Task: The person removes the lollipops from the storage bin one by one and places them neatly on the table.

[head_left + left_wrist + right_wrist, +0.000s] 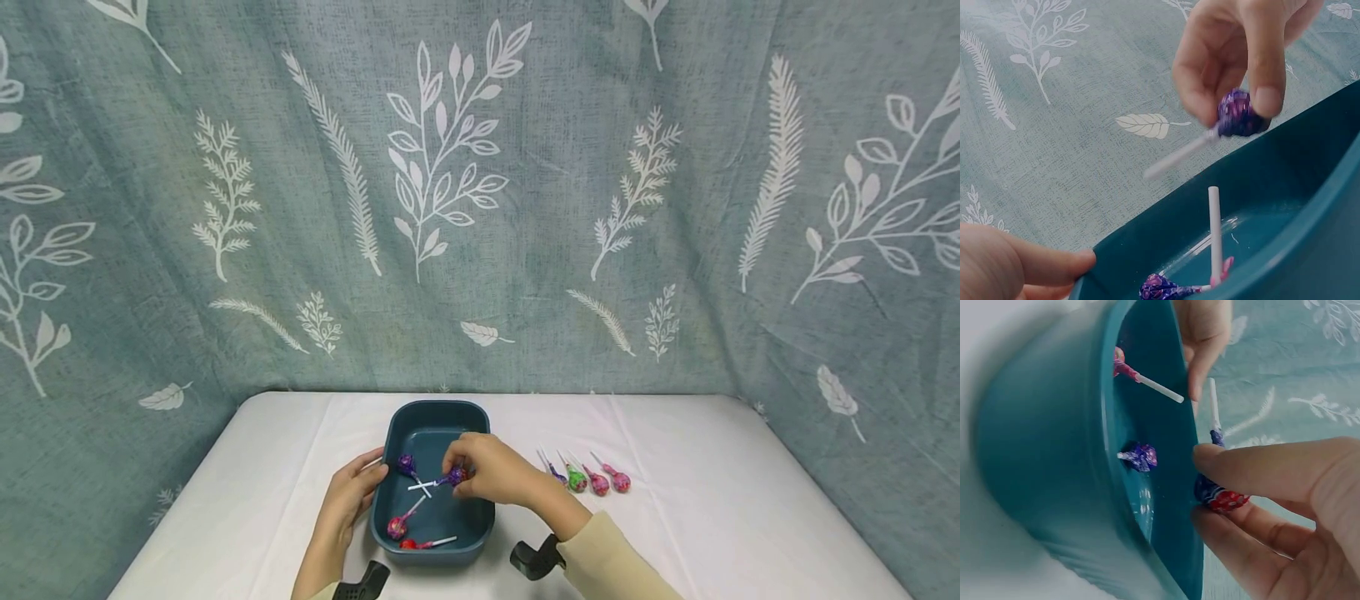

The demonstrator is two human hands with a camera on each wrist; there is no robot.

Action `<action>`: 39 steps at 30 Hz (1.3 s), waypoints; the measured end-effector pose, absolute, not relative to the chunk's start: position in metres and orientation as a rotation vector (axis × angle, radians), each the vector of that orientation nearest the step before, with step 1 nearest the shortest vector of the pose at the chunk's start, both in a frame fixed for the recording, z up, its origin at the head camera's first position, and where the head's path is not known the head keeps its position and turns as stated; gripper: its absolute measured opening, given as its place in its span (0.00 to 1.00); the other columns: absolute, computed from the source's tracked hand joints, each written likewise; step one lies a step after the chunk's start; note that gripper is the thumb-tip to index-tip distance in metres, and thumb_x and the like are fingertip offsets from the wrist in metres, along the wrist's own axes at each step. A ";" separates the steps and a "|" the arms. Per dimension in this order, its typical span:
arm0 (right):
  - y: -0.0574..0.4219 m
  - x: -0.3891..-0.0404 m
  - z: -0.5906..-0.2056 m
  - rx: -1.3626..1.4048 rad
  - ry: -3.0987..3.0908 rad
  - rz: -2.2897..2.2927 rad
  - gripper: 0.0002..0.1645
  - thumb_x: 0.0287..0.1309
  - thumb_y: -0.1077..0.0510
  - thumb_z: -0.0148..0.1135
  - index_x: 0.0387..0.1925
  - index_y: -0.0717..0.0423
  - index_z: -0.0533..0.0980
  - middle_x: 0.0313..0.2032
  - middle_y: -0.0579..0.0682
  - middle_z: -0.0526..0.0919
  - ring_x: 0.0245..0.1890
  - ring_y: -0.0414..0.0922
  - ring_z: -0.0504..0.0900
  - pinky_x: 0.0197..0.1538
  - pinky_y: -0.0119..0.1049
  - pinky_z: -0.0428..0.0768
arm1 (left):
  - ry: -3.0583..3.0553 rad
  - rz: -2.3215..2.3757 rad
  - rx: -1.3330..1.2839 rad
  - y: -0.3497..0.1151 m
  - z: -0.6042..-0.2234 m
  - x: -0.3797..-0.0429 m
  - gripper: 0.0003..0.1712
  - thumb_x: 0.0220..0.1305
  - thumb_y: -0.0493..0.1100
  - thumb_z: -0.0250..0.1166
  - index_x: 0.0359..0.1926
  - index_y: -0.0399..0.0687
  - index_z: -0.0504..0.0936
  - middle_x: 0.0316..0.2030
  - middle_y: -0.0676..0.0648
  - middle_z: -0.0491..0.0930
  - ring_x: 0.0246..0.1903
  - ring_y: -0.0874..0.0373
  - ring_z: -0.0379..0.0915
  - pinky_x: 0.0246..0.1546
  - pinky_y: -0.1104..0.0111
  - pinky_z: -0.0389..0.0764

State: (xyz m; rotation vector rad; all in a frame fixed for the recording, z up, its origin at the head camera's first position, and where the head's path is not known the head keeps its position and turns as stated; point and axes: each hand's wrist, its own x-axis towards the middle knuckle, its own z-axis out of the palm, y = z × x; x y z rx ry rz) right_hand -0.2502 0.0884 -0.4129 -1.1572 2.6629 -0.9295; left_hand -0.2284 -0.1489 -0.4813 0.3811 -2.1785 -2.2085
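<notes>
A dark teal bin (432, 406) stands on the white table. My left hand (352, 492) is at its left side, the thumb touching the rim and the other fingers along the outer wall. Over the bin, my right hand (487, 471) pinches a purple lollipop (1238, 114) by its wrapped head between thumb and fingers; its white stick points left in the head view. A patch of red shows on the wrapper in the right wrist view. Inside the bin lie another purple lollipop (406, 464), a pink-red lollipop (397, 527) and a red lollipop (408, 544).
Right of the bin lies a row of lollipops: a purple one (557, 476), a green one (577, 481), a pink one (599, 484) and another pink one (620, 481). The white tabletop (712, 500) reaches back to a leaf-patterned curtain (540, 250).
</notes>
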 end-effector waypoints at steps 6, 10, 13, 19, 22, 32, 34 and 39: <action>0.103 -0.244 -0.415 -1.081 2.716 -1.145 0.16 0.44 0.66 0.76 0.36 0.52 0.81 0.32 0.42 0.76 0.33 0.44 0.77 0.33 0.31 0.77 | -2.162 -2.216 0.375 -0.150 -0.483 -0.229 0.26 0.65 0.37 0.61 0.61 0.30 0.71 0.57 0.31 0.74 0.50 0.43 0.78 0.45 0.62 0.81; 0.112 -0.240 -0.418 -1.015 2.758 -1.307 0.16 0.42 0.67 0.77 0.35 0.53 0.80 0.32 0.44 0.77 0.34 0.43 0.76 0.35 0.31 0.79 | -2.156 -2.217 0.365 -0.150 -0.482 -0.228 0.26 0.65 0.37 0.62 0.61 0.30 0.71 0.56 0.31 0.74 0.49 0.44 0.79 0.45 0.62 0.81; 0.119 -0.237 -0.420 -0.976 2.768 -1.401 0.16 0.42 0.67 0.77 0.34 0.54 0.80 0.32 0.45 0.77 0.34 0.43 0.77 0.36 0.31 0.81 | -2.155 -2.216 0.362 -0.151 -0.481 -0.227 0.26 0.65 0.38 0.62 0.62 0.30 0.71 0.57 0.31 0.74 0.50 0.43 0.78 0.45 0.61 0.80; 0.131 -0.233 -0.427 -0.861 2.778 -1.500 0.17 0.41 0.68 0.77 0.35 0.54 0.80 0.34 0.45 0.79 0.35 0.45 0.78 0.36 0.31 0.81 | -2.155 -2.215 0.376 -0.151 -0.480 -0.227 0.26 0.66 0.38 0.61 0.62 0.30 0.71 0.57 0.31 0.74 0.50 0.43 0.78 0.45 0.61 0.80; 0.135 -0.233 -0.431 -0.821 2.779 -1.530 0.17 0.41 0.67 0.77 0.35 0.54 0.80 0.34 0.44 0.80 0.35 0.45 0.78 0.35 0.32 0.81 | -2.152 -2.220 0.372 -0.151 -0.480 -0.227 0.26 0.66 0.38 0.61 0.62 0.30 0.70 0.57 0.30 0.74 0.50 0.43 0.78 0.46 0.60 0.80; 0.152 -0.230 -0.437 -0.609 2.792 -1.628 0.17 0.43 0.66 0.76 0.35 0.51 0.80 0.33 0.44 0.80 0.35 0.44 0.79 0.36 0.33 0.81 | -2.149 -2.232 0.353 -0.150 -0.481 -0.227 0.27 0.66 0.38 0.61 0.63 0.30 0.70 0.57 0.30 0.73 0.52 0.41 0.76 0.48 0.59 0.79; 0.157 -0.230 -0.438 -0.535 2.802 -1.658 0.17 0.42 0.67 0.76 0.34 0.50 0.80 0.33 0.45 0.80 0.35 0.44 0.79 0.34 0.32 0.81 | -2.149 -2.236 0.352 -0.150 -0.481 -0.226 0.27 0.67 0.38 0.61 0.63 0.30 0.69 0.58 0.30 0.73 0.52 0.41 0.76 0.49 0.59 0.79; 0.176 -0.229 -0.445 -0.400 2.903 -1.645 0.18 0.40 0.67 0.77 0.34 0.50 0.80 0.33 0.44 0.80 0.35 0.42 0.79 0.36 0.35 0.80 | -2.148 -2.229 0.359 -0.149 -0.480 -0.227 0.26 0.67 0.38 0.60 0.62 0.30 0.70 0.57 0.29 0.73 0.50 0.42 0.78 0.48 0.59 0.79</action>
